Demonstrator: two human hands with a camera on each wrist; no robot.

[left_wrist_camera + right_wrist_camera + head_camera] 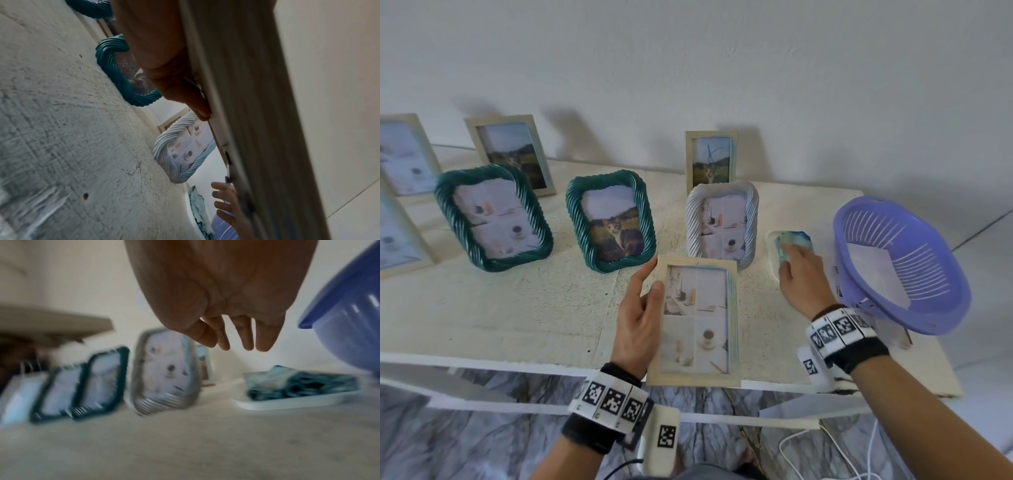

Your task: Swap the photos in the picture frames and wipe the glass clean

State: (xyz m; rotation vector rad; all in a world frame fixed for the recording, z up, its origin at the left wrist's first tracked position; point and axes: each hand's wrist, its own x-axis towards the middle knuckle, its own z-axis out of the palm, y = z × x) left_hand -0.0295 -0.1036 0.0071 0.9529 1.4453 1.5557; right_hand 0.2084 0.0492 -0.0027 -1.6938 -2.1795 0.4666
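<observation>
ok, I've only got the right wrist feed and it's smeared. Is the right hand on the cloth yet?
Observer: In the head view, the right hand reaches over the blue cloth in its white tray with straight fingers. The fingertips overlap the cloth's near edge, but I can't confirm contact.
Operator: What's blocking my left edge?
Observer: A light wooden frame. The left hand has a grip on its side, thumb on the front, and holds it at the table's near edge.
Operator: Which photo is in it?
Observer: A four-panel still life with a coffee cup, not the cat.
</observation>
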